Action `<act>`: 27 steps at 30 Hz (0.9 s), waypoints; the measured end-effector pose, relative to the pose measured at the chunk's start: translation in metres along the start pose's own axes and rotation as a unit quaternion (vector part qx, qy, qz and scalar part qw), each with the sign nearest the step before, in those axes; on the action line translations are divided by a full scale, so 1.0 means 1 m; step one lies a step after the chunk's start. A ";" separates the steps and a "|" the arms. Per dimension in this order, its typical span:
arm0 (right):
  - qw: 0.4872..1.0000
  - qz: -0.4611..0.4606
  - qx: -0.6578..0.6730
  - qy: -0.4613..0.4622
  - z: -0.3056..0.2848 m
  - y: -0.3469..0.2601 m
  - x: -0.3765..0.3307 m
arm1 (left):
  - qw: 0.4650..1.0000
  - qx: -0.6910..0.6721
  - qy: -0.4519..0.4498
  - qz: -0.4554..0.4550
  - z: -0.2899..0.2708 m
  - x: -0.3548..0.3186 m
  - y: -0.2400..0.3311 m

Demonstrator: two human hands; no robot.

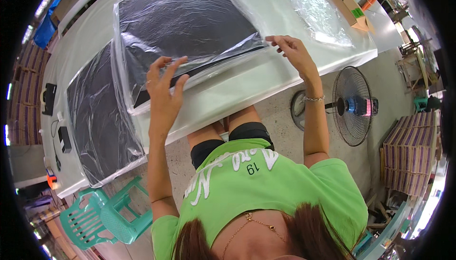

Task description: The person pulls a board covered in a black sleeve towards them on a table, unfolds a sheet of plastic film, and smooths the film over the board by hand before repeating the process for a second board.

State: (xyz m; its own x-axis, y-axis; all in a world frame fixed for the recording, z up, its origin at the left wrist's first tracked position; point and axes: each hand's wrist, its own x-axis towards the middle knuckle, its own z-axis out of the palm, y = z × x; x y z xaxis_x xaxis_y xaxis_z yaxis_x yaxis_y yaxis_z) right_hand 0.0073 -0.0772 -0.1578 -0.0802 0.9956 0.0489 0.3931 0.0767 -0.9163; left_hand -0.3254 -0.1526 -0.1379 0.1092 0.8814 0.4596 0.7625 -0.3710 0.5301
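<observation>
A dark panel in clear film (185,18) lies at the upper centre of the frame, on a white table (228,96). The person's left hand (164,84) is open, fingers spread over its near edge; the right hand (295,53) curls loosely beside its right corner, and from here I cannot tell whether it pinches the film. Such thin, wrinkled film probably handles best with light fingertips and even tension at both corners. I count two wrapped panels, the second (102,113) at left; one clear bag (323,18), upper right; one fan (352,105), right.
</observation>
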 end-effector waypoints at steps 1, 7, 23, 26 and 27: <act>1.000 -0.006 0.001 -0.014 0.000 -0.001 0.001 | 1.000 -0.001 -0.013 0.008 0.007 0.001 0.005; 0.998 0.016 0.066 0.000 0.005 -0.002 0.010 | 0.999 -0.014 -0.052 -0.003 0.031 0.003 0.010; 0.956 0.071 0.284 0.003 0.002 -0.001 0.001 | 0.998 -0.058 -0.024 -0.017 0.041 -0.007 -0.002; 0.939 0.073 0.335 0.024 0.000 0.012 -0.002 | 0.998 -0.060 -0.023 -0.020 0.041 -0.004 0.002; 0.940 0.069 0.334 0.028 0.000 0.015 -0.003 | 0.998 -0.049 -0.022 -0.019 0.042 -0.003 0.004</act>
State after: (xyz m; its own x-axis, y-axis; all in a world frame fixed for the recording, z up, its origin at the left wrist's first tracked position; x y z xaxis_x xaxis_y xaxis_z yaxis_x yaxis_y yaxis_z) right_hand 0.0131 -0.0794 -0.1714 -0.0151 0.9962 -0.0855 -0.2671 -0.0864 -0.9598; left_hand -0.2955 -0.1446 -0.1670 0.1113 0.9062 0.4078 0.7008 -0.3626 0.6144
